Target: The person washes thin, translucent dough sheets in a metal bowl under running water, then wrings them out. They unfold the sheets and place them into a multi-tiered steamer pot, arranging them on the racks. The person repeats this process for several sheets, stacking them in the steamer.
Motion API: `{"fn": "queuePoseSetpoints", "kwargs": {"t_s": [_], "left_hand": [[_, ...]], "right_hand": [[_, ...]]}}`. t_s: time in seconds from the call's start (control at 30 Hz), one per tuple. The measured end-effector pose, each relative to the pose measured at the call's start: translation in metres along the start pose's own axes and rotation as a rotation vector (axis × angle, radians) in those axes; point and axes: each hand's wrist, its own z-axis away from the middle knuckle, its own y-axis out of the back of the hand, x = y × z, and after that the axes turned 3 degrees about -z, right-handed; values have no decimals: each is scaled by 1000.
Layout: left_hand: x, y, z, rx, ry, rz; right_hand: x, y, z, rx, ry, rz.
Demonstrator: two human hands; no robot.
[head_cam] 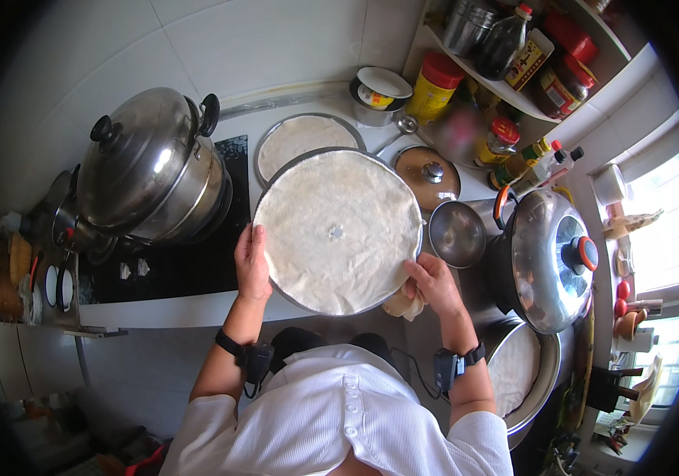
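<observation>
Between my hands is a round metal steamer tray, its inside covered by a pale steamer cloth with a small hole near the centre. My left hand grips the tray's left rim, thumb on top. At the lower right rim, my right hand pinches the edge; a crumpled beige cloth hangs just under its fingers. Behind the held tray, a second cloth-lined round tray lies on the white counter, partly covered from view.
A large lidded steel steamer pot stands on the black cooktop at left. To the right are a steel bowl, a glass lid, a lidded pot and a cloth-lined steamer basket. Bottles and jars line the back right.
</observation>
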Motion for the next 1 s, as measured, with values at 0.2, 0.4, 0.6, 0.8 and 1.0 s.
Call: {"fn": "queuePoseSetpoints", "kwargs": {"t_s": [0.2,0.4,0.6,0.8,1.0], "left_hand": [[-11,7,-5,-2,13,-15],[-24,9,-9,42,56,21],[-52,9,-44,138,100,111],[-67,-22,-100,347,61,226],[-115,-22,-171,335,-15,336]], "right_hand": [[15,6,-4,-16,-14,-88],[29,-1,-11,-95,29,-223],[22,-24,-38,-41,-105,-381],[5,-28,-58,-159,-66,-453],[-4,-19,-13,-390,-88,-270]]}}
